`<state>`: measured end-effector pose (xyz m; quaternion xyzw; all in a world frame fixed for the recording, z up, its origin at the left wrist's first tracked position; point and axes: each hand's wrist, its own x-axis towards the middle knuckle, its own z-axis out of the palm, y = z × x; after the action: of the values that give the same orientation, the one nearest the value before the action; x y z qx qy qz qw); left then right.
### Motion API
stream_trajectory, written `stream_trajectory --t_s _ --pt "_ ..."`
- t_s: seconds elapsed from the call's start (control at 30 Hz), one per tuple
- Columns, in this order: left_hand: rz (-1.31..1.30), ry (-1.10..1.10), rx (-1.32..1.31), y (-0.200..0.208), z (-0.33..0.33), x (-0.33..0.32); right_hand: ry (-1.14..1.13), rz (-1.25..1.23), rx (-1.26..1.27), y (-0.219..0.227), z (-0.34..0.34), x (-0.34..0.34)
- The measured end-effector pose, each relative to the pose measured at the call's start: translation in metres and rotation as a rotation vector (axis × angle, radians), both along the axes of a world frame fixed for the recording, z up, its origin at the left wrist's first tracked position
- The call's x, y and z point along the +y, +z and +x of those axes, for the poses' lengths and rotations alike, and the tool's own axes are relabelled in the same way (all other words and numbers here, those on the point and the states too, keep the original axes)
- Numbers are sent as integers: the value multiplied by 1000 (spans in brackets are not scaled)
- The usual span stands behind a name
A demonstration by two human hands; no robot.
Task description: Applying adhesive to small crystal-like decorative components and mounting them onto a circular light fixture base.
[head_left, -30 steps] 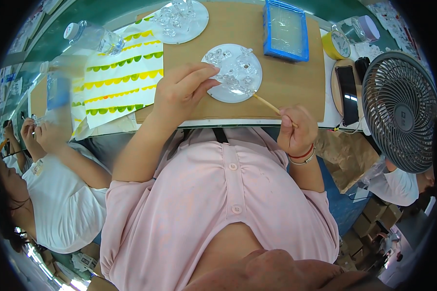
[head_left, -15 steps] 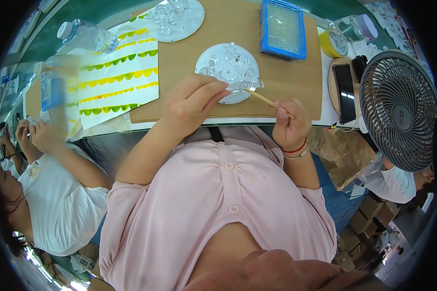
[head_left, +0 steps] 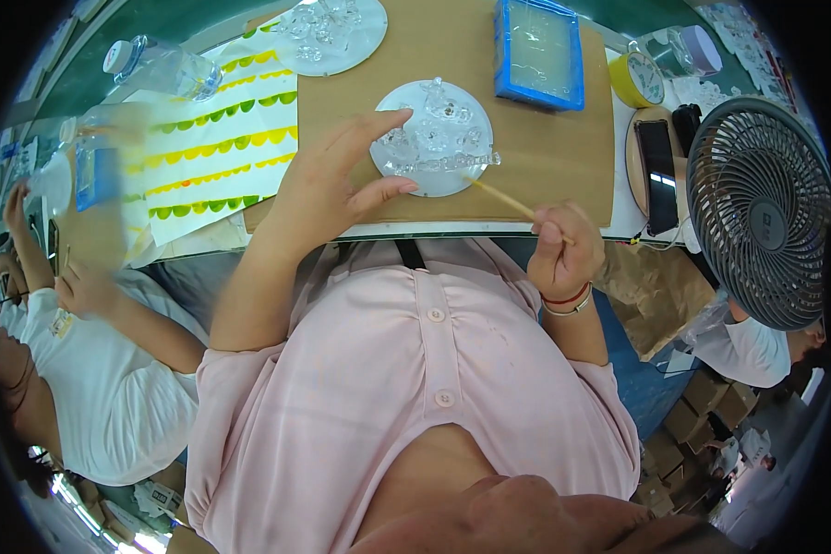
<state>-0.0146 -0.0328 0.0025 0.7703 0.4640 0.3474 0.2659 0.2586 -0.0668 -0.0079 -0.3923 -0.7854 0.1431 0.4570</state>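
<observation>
A round white plate [head_left: 445,188] lies on brown cardboard [head_left: 545,175] in front of me, with several clear, glass-like pieces [head_left: 443,138] on it. A row of clear pieces [head_left: 452,163] runs across its near part and juts past the right rim. At the plate's left edge is my left hand [head_left: 319,189], open, thumb and forefinger spread wide with nothing between them. My right hand [head_left: 568,247] is closed on a thin wooden stick [head_left: 508,198]. The stick's tip points at the plate's near right rim; whether it touches, I cannot tell.
Another plate [head_left: 346,65] of clear pieces lies far left, by a patterned sheet [head_left: 222,143] and a bottle [head_left: 166,70]. A blue-edged box [head_left: 539,57], yellow tape [head_left: 636,81], a jar [head_left: 676,52], a phone [head_left: 656,175] and a fan [head_left: 766,222] stand right. A co-worker [head_left: 111,379] sits left.
My left hand has let go of the row of clear pieces, drawn back left and spread its fingers. My right hand has moved slightly right and down with the stick. The co-worker's hands have moved apart.
</observation>
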Motion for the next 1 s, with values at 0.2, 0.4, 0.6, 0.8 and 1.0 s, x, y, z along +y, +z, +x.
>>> stream_trajectory --t_s 0.2,0.4,0.6,0.8,1.0 --pt "-100 -49 -128 6 -7 -2 -73 20 -41 2 -3 4" --pt "-107 28 -67 5 5 -11 -52 -21 -18 4 -7 5" --pt "30 62 -25 -8 16 -17 118 -44 -72 11 -3 3" --pt "169 135 -43 -17 30 -14 -213 60 321 27 16 37" --pt "281 141 11 -11 36 -3 -385 42 128 21 19 90"
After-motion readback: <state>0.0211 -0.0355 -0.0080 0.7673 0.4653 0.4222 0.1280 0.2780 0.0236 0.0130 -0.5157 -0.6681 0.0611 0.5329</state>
